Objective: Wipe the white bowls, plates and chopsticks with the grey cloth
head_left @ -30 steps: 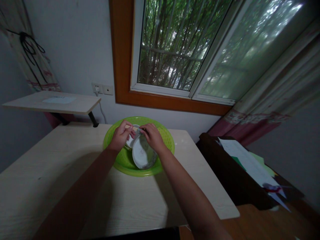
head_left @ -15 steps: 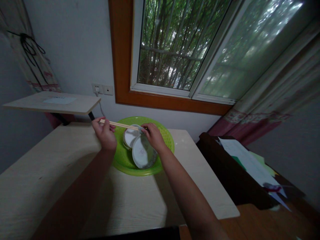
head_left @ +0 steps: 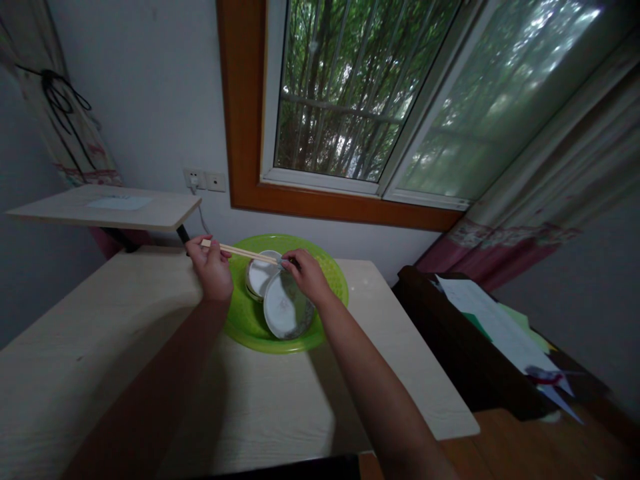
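Note:
A pair of pale wooden chopsticks (head_left: 245, 252) lies across the upper left part of a round green plastic basin (head_left: 240, 339). My left hand (head_left: 214, 272) is closed around their left end, beside the basin's left rim. At their other end my right hand (head_left: 306, 272) pinches with thumb and fingertips; a small greyish bit shows there, too small to name. Under the chopsticks, small white bowls (head_left: 261, 275) sit stacked in the basin. A larger white bowl (head_left: 286, 310) leans tilted in front of them, just below my right hand.
The basin stands on a pale wooden table (head_left: 270, 407). A raised shelf (head_left: 150, 217) with a paper (head_left: 120, 202) is at the left. Behind are wall sockets (head_left: 205, 180) and a wood-framed window (head_left: 345, 208). Dark furniture (head_left: 450, 340) with papers (head_left: 495, 320) stands at right.
Almost nothing differs. The whole view has shifted very slightly, and both hands keep their places at the two ends of the chopsticks.

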`<state>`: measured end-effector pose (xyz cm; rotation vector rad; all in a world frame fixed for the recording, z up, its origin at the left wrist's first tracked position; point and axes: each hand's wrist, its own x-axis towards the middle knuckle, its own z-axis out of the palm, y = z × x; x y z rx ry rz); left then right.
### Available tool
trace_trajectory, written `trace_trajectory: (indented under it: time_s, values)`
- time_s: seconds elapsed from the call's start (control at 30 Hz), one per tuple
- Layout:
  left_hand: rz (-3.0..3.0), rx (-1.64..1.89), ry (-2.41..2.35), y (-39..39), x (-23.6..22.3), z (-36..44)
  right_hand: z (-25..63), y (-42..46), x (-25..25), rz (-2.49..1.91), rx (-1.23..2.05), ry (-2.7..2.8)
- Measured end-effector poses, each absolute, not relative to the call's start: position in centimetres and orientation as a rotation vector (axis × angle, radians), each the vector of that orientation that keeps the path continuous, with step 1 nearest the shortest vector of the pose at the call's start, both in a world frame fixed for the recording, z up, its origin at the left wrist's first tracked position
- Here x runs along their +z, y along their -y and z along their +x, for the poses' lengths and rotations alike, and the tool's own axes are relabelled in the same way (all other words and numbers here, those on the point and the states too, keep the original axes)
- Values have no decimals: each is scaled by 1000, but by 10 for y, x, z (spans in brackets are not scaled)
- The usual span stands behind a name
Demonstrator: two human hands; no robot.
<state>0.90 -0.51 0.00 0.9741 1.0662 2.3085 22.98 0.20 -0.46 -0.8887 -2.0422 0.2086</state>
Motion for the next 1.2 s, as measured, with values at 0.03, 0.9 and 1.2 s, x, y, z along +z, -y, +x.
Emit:
trace_trajectory:
  time_s: [0.03, 0.9, 1.2]
  values:
    - [955, 2309, -1050, 4, 0, 9, 230, -2, -4, -889, 214, 2040]
    - [1092, 2093, -1418, 11, 5, 18, 241, -7, -1, -1192, 166, 1377]
    - [1261, 1828, -1149, 18, 9, 30, 240, -11, -4, -1202, 252, 1370]
